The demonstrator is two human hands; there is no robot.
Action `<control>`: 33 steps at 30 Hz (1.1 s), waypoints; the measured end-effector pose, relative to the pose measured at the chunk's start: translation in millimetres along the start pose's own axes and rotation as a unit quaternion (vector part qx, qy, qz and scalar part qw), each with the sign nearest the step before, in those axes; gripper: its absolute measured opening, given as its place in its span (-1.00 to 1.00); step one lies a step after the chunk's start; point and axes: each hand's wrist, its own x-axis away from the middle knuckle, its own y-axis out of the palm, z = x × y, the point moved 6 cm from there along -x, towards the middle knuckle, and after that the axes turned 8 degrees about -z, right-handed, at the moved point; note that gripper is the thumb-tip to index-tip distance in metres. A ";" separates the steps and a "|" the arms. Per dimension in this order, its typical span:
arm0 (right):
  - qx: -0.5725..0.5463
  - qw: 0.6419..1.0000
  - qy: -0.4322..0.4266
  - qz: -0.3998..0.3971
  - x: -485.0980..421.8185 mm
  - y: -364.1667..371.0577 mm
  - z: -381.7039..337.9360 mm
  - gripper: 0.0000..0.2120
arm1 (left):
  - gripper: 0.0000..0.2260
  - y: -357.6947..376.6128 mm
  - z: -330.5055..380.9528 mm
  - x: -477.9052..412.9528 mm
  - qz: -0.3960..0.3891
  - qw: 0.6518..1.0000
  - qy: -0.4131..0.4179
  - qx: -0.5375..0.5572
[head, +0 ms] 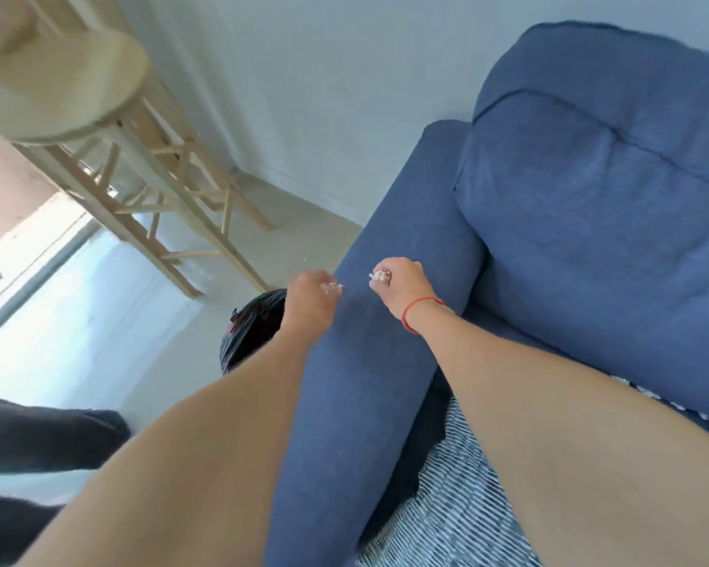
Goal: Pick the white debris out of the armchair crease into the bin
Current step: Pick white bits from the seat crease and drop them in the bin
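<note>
We are reaching both arms out over the blue armchair's armrest (369,362), each hand pinched shut on a small clump of white debris. Our left hand (310,298) is holding its white bits (331,287) right at the armrest's outer edge, while our right hand (402,282), the one with the red wrist string (420,308), is gripping its white scraps (379,275) above the middle of the armrest top. The black-lined bin (248,329) is standing on the floor just beyond the armrest's outer side, partly hidden behind our left forearm.

Neither clump is over the bin opening yet, we judge. The bits are looking loose and flaky, poking out past the fingertips, so crumbs could shed onto the armrest or the floor if we are loosening the pinch too soon. With the bin half hidden, we could also be misjudging its rim and dropping short.
</note>
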 end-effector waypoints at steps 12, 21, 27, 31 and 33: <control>0.080 0.993 -0.085 -0.037 -16.5 125.0 -113.2 -0.77 | -0.86 -92.3 -138.1 21.9 0.079 0.988 -0.129 0.044; 0.144 0.980 -0.048 -0.127 -12.7 147.3 -112.3 -0.57 | -0.61 -80.8 -148.7 18.4 -0.024 0.987 -0.160 0.001; 0.131 0.988 -0.017 -0.085 -4.4 100.1 -80.3 -0.71 | -0.56 -55.4 -107.7 16.5 -0.060 0.989 -0.133 -0.022; 0.106 0.993 0.005 -0.051 3.8 56.6 -45.9 -0.70 | -0.55 -28.2 -59.6 12.0 -0.084 0.990 -0.101 -0.060; 0.090 0.995 0.025 -0.031 10.2 30.2 -23.1 -0.66 | -0.51 -10.8 -31.7 9.7 -0.097 0.989 -0.080 -0.077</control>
